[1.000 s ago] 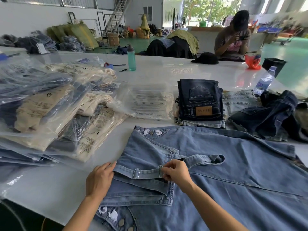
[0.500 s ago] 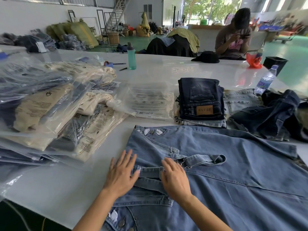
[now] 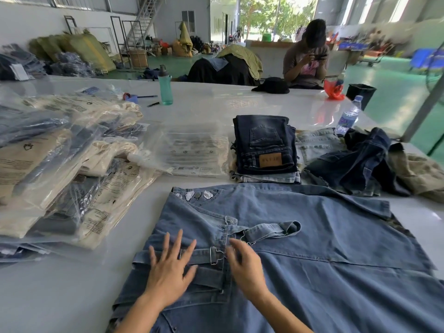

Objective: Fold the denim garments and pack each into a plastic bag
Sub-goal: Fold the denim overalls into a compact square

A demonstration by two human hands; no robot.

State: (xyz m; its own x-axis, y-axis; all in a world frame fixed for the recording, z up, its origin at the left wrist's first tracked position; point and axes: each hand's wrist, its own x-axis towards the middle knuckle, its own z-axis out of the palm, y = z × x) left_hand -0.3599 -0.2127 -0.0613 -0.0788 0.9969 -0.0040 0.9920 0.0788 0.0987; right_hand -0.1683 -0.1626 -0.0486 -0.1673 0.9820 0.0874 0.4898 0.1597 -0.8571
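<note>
Broadly, white glossy table [image 3: 240, 109] fills a green-floored warehouse hall.

— What is laid nearest on the table [image 3: 60, 296]?

— A denim garment [image 3: 312, 260] is spread flat there, with the left hand [image 3: 170, 267] and right hand [image 3: 245, 265] placed side by side on its strap [image 3: 201, 254].

— And beyond it?

— A folded jeans stack [image 3: 264, 145] is set behind it. Empty plastic bags [image 3: 192, 150] are laid to the stack's left, packed bags [image 3: 60, 159] are piled further left, and loose denim [image 3: 355, 159] is heaped to its right. A bottle [image 3: 165, 85] is stood further back.
</note>
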